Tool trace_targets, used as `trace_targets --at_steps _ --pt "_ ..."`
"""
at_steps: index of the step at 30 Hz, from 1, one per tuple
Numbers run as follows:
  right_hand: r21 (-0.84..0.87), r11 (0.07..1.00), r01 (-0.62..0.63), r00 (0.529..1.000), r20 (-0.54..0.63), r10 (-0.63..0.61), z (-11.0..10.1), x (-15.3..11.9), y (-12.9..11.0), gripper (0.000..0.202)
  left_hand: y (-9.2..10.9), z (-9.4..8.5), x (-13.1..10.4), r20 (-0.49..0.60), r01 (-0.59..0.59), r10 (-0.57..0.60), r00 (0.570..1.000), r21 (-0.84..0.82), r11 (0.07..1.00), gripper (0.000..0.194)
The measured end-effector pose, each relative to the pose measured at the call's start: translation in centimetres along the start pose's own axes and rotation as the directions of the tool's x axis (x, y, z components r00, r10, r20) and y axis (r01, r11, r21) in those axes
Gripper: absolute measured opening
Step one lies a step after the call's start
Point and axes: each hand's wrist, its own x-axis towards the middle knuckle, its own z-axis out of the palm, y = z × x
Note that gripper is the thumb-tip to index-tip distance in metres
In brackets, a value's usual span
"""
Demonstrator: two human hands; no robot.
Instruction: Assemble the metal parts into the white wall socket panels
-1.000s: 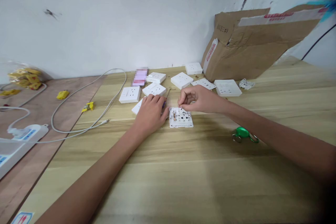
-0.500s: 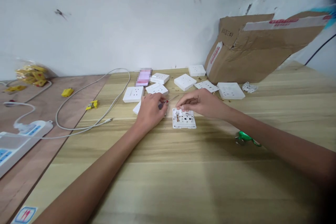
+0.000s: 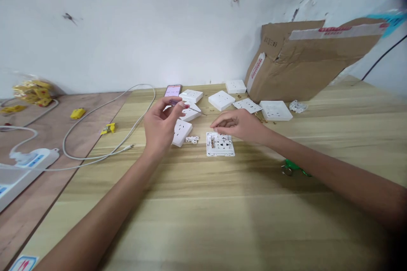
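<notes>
My left hand (image 3: pixel 163 126) is closed around a screwdriver (image 3: pixel 193 109), whose thin shaft points right over the white sockets. At the top edge of an opened white socket (image 3: pixel 220 144), my right hand (image 3: pixel 237 125) has its fingers pinched together; anything between them is too small to make out. The socket lies on the wooden table with its inner metal and plastic parts showing. A small white plastic part (image 3: pixel 192 139) rests between that socket and another white socket (image 3: pixel 182 132).
Several white sockets and a flat cover plate (image 3: pixel 247 105) lie farther back, near a phone (image 3: pixel 173 90) and a cardboard box (image 3: pixel 305 63). A white cable (image 3: pixel 95 157) loops at left beside a power strip (image 3: pixel 30 169). A green keyring (image 3: pixel 292 164) lies under my right forearm.
My left hand has moved left and lifted with the screwdriver, uncovering the small white part and a socket. My right hand stays by the opened socket. The view has shifted slightly.
</notes>
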Motion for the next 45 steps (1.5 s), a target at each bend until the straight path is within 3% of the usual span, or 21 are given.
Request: trace_targets --at_steps 7,14,24,31,37,45 --pt "0.044 0.998 0.035 0.999 -0.011 -0.035 1.2 -0.6 -0.5 0.019 3.1 0.1 -1.4 0.139 -0.11 0.106 0.985 0.023 0.994 0.017" --pt "0.003 0.999 0.035 0.999 -0.015 -0.035 1.4 -0.6 -0.2 0.016 2.9 -0.3 -1.6 0.127 -0.096 0.096 0.987 -0.004 0.995 0.016" --pt "0.01 1.0 0.016 0.999 0.051 -0.017 1.3 -0.7 -0.5 0.018 3.3 -0.3 -2.0 0.215 -0.1 0.093 0.972 0.023 0.995 0.021" --pt "-0.089 0.99 0.106 0.99 0.103 -0.097 1.3 -0.9 -0.8 0.01 3.2 -0.6 -2.0 0.402 -0.153 0.133 0.906 0.018 0.988 0.028" --pt "-0.194 0.962 0.191 0.975 0.149 -0.164 1.0 -0.6 -0.5 0.009 3.1 -0.2 -2.4 0.461 -0.236 0.217 0.86 -0.016 0.972 0.032" --pt "-0.175 0.967 0.186 0.972 0.177 -0.155 1.1 -0.6 -0.3 0.005 2.4 0.3 -2.4 0.465 -0.161 0.205 0.861 -0.133 0.978 0.044"
